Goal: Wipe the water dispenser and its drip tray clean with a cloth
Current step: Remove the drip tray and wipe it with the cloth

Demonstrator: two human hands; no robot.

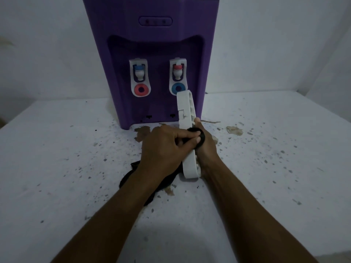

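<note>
Stained, speckled counter [76, 152]; purple water dispenser [152, 44] beyond fingers [183, 134]. Right hand [208, 150] grips drip tray [185, 107] on edge; left hand [165, 149] pinches black cloth [133, 174] against it. Step: wiping tray. Next: likely slide cloth along rim, firm pressure.

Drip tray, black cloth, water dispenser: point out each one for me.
drip tray [183, 109], head view, its upper white side wall.
black cloth [128, 177], head view, its loose trailing end.
water dispenser [152, 33], head view, its purple front panel.
</note>
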